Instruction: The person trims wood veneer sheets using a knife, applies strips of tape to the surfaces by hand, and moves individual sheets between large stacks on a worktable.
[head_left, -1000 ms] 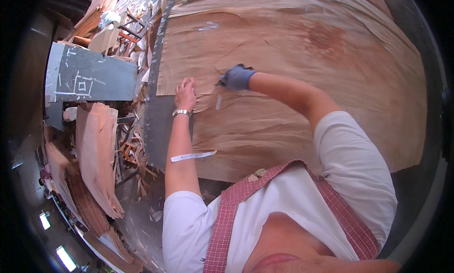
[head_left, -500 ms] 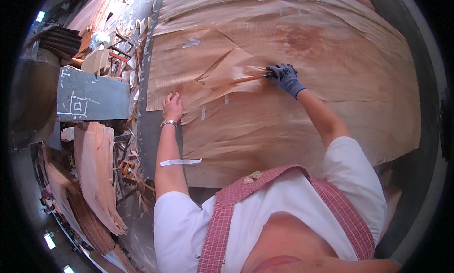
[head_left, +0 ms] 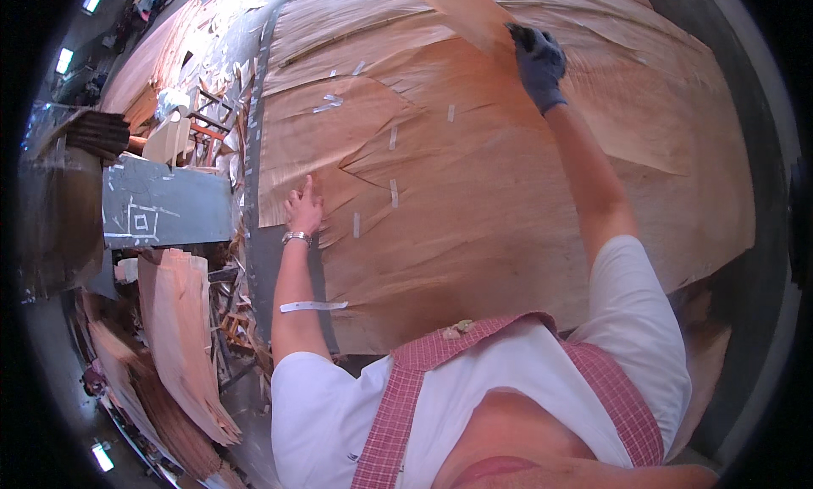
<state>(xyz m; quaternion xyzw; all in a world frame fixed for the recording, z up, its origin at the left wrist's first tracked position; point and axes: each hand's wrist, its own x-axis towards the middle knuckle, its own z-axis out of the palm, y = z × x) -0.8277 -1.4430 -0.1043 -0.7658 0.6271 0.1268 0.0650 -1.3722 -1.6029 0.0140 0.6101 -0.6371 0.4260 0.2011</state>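
Observation:
A broad sheet of thin wood veneer [head_left: 508,226] lies before me, wrinkled, with several short pieces of pale tape on it. Near its left edge my bare left hand [head_left: 303,208] rests on the veneer, index finger stretched out, holding nothing. A split with an overlapping flap runs just to the right of that hand. Toward the far side, my gloved right hand [head_left: 542,64] grips a loose piece of veneer [head_left: 468,13] by its near end, raised over the sheet and partly blurred. A white strip of tape [head_left: 313,306] clings to my left forearm.
A grey-blue board [head_left: 169,203] with tape marks stands left of the work surface. Below it are stacked veneer pieces [head_left: 178,328]. A wooden stool [head_left: 210,116] and scattered scraps lie farther off. The dark table edge [head_left: 254,176] runs along the sheet's left.
My right hand has moved farther away and slightly right, lifting the loose veneer piece off the sheet's middle. More tape and a split now show there. My left hand stays near the left edge.

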